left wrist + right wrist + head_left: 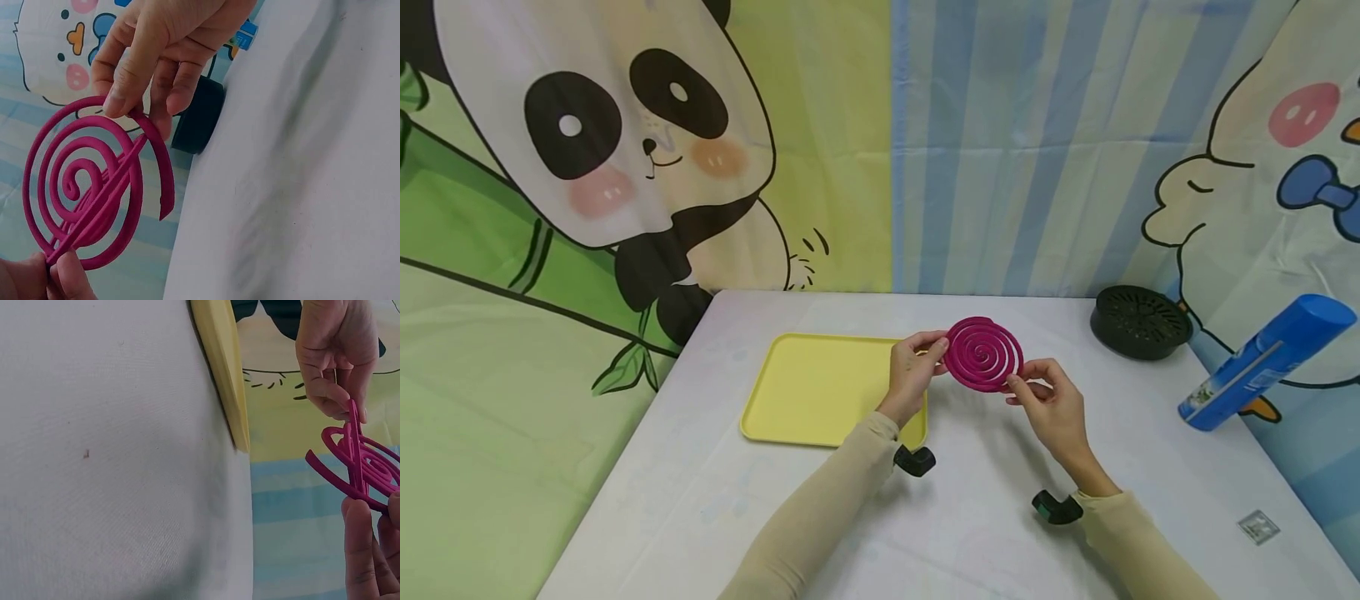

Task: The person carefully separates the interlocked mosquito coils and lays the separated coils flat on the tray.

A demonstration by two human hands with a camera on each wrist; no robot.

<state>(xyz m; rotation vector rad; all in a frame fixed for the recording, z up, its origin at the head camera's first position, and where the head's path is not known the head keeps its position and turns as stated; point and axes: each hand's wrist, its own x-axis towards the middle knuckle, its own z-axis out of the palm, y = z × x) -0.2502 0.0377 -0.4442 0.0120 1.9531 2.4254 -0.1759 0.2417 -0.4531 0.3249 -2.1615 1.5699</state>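
Two magenta mosquito coils (pixel 983 354) are held up above the white table, between both hands. In the left wrist view one spiral faces the camera, while the other cuts across it at a slant, their turns interlaced. The left hand (pixel 913 375) pinches the coils at their left edge between thumb and fingers. At the lower right edge the right hand (pixel 1054 408) pinches them too, its thumb on the outer turn. A free outer end (pixel 165 200) of one coil hangs beyond the right hand's fingers. Beneath the left hand and forearm is a yellow tray (pixel 820 392).
A black round container with a slotted top (pixel 1141 325) stands at the table's back right. Close by, a blue spray can (pixel 1266 362) stands near the right edge. A small grey square (pixel 1258 527) lies at the front right. Printed curtains hang behind the table.
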